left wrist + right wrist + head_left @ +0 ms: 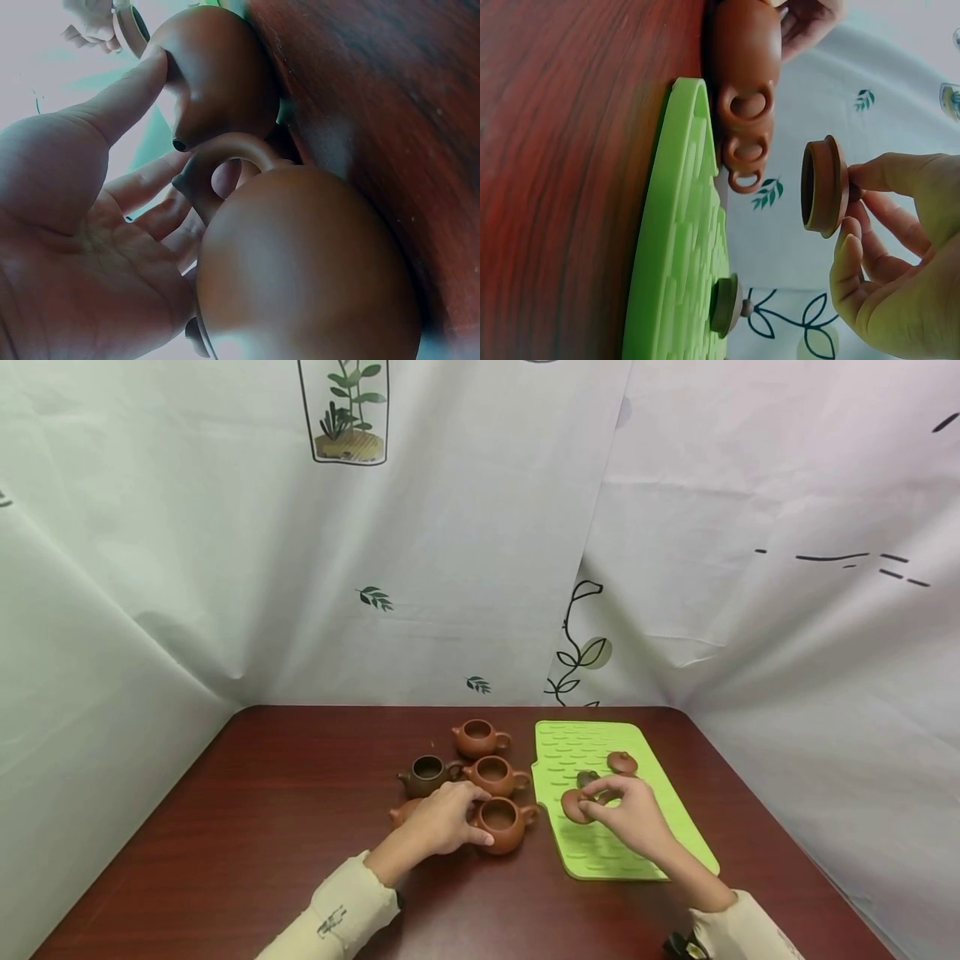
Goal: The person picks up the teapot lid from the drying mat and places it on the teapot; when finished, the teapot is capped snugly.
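Observation:
My left hand (447,818) grips the nearest lidless reddish-brown teapot (504,837) by its spout side, thumb in front and fingers behind. In the left wrist view, the thumb (127,101) presses this teapot's body (232,75) above the spout, and the handle of another teapot (315,262) lies against the fingers. That second teapot is mostly hidden under my hand in the head view. With thumb and fingers, my right hand (630,814) pinches a reddish-brown teapot lid (826,187) by its knob. The lid is tilted on edge, held above the green mat (592,860).
More lidless teapots stand behind my left hand: a dark one (420,787), a reddish one (491,787) and another farther back (474,747). On the mat lie a reddish lid (622,763) and a dark lid (586,778). White printed cloth (450,643) hangs behind the table (300,777).

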The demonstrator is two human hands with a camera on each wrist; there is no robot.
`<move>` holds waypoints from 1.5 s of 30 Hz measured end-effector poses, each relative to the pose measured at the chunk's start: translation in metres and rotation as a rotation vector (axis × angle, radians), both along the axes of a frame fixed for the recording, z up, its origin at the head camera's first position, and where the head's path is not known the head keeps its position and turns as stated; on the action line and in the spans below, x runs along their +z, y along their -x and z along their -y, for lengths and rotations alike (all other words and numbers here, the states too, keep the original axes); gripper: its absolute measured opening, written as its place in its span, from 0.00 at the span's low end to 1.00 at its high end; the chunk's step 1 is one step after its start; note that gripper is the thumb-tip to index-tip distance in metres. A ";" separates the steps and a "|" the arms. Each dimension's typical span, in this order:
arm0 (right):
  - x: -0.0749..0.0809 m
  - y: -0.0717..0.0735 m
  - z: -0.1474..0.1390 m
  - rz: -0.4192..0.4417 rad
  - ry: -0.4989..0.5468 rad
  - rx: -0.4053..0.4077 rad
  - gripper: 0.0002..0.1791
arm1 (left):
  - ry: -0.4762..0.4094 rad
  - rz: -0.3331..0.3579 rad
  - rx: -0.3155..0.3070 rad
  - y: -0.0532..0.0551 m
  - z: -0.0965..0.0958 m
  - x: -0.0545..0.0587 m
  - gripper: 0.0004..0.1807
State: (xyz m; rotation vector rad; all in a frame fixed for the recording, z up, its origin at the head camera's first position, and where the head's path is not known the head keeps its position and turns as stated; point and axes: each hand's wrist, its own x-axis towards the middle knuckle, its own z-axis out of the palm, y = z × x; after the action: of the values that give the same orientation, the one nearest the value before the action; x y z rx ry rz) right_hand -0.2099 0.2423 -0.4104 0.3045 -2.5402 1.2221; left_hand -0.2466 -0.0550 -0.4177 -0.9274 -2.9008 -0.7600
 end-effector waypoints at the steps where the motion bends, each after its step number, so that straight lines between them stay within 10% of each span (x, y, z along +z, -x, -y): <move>1: 0.000 0.000 0.002 -0.003 0.000 0.007 0.07 | 0.000 0.001 0.001 0.000 0.000 0.000 0.31; 45: 0.001 0.012 0.057 -0.072 -0.020 0.192 0.07 | 0.008 0.006 0.007 -0.001 -0.001 0.001 0.31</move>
State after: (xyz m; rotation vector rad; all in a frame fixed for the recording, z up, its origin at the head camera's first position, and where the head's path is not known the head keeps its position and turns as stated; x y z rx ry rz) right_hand -0.2215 0.1854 -0.4093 0.5974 -2.5094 1.2292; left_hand -0.2456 -0.0541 -0.4168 -0.9175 -2.9126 -0.7529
